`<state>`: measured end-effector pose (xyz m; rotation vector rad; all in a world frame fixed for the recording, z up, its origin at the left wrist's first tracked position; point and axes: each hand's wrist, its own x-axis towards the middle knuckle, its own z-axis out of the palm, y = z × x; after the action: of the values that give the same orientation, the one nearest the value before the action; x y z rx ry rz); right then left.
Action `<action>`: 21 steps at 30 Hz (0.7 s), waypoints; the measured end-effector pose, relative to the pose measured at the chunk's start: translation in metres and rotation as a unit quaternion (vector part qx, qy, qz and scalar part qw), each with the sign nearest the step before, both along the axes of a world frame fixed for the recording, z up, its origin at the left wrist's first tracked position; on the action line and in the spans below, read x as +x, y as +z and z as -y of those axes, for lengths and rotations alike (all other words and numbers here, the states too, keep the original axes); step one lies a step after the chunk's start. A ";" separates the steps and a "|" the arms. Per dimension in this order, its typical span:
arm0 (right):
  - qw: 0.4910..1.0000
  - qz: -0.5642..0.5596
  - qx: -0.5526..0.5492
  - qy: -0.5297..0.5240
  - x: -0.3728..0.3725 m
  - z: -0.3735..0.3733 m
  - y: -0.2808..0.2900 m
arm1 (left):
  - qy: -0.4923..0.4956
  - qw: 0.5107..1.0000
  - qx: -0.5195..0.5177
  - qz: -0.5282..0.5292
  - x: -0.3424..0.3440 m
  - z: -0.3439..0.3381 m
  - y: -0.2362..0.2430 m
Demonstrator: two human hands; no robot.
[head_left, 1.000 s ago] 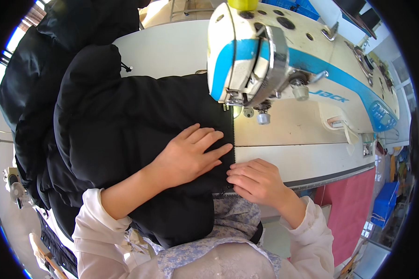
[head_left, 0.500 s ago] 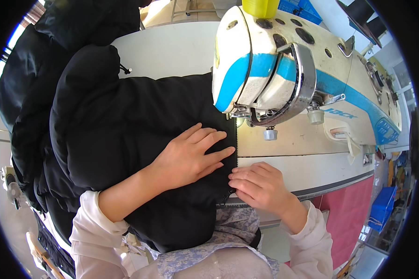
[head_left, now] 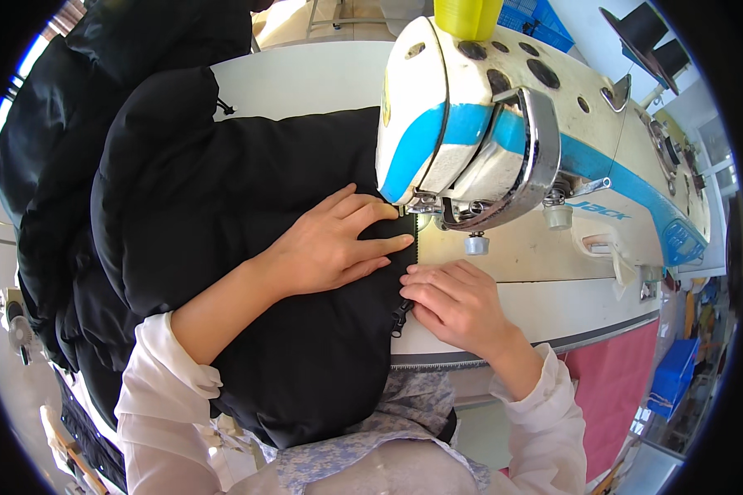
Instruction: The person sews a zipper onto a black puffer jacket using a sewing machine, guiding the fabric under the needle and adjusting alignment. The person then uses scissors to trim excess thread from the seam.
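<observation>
Padded jacket: black, quilted; bulk heaped from 9 to 11 o'clock of the table, one panel spread flat toward the needle, lower end hanging off the front edge at 6 o'clock.
Left hand: palm down on the jacket, fingers extended and close together, holding nothing, pressing the cloth; fingertips point to 3 o'clock, just beside the presser foot.
Zipper edge: runs along the panel's right border, between the two hands; slider shows near the table's front edge.
Right hand: fingers curled, tips pinching and steadying the zipper edge; rests on the table at 5 o'clock of the needle.
Sewing machine: white and blue; head stands at 12 o'clock of both hands.
Table: white, bare at 12 o'clock.
Risk, needle: left fingertips lie very near; cloth feeding forward could carry them under.
Risk, seam: hanging weight may drag the panel and skew the stitch line.
Risk, bulk: padding may bunch under the foot.
</observation>
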<state>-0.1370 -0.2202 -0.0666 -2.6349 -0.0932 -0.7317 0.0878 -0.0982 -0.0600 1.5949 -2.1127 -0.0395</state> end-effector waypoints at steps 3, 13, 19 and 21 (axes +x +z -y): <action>1.000 0.006 -0.002 -0.001 0.003 0.000 0.000 | -0.026 1.000 -0.003 -0.009 0.007 0.002 -0.001; 1.000 0.006 -0.018 -0.022 0.012 0.009 -0.003 | -0.037 0.999 -0.033 -0.022 0.023 0.016 -0.007; 0.998 0.002 0.013 -0.058 0.013 0.009 -0.007 | -0.049 0.997 -0.055 -0.004 0.027 0.022 -0.007; 0.991 0.023 0.097 -0.093 0.006 0.001 -0.004 | -0.024 1.000 -0.011 0.009 0.025 0.013 -0.002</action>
<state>-0.1309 -0.2216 -0.0702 -2.4627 0.2041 -0.8192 0.1129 -0.1112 -0.0617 1.5380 -2.1580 -0.0173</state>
